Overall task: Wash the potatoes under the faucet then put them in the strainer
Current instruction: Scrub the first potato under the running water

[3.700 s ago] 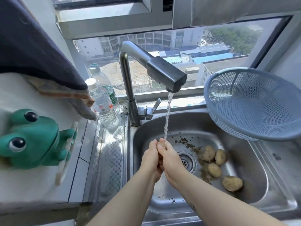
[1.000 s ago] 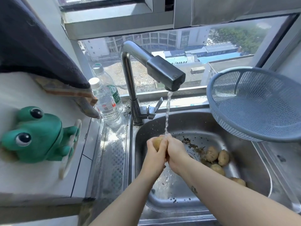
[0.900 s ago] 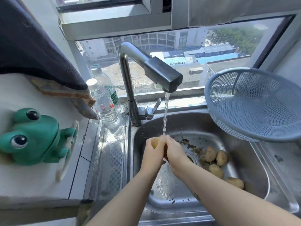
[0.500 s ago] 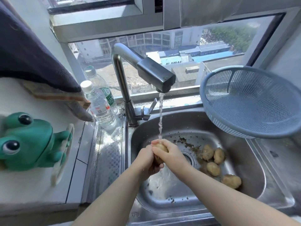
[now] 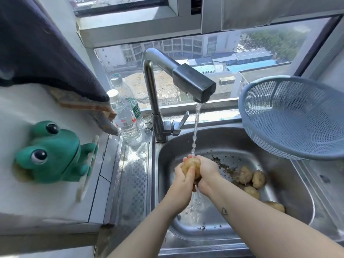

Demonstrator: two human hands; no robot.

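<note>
Still on the same potato [image 5: 191,165], just rotated since half a second back: then mostly buried under the right hand [image 5: 206,174], now turned up with its pale face showing, pinched between both palms directly below the faucet [image 5: 193,82] spout. Gripping it with the left hand [image 5: 183,185] curled round the near-left side, thumb laid across the front, and with the right hand wrapped round the other side, so both closed on it, neither free. Catching the water stream [image 5: 195,131] right at the fingertips, then dripping off under the hands. Compared with a few seconds ago, same spot under the faucet, only more skin exposed and looking cleaner, though hard to call it done from here. No shift among the four other potatoes [image 5: 252,192], still heaped low in the sink [image 5: 290,207] to the right of the faucet, with dirt bits [image 5: 223,164] scattered between them and the stream. Nothing yet in the blue strainer [image 5: 297,120], propped further right of the faucet. So, reading it as mid-scrub on number one of five: wash probably close for this one, drop into the strainer still to come, then four more rounds.
</note>
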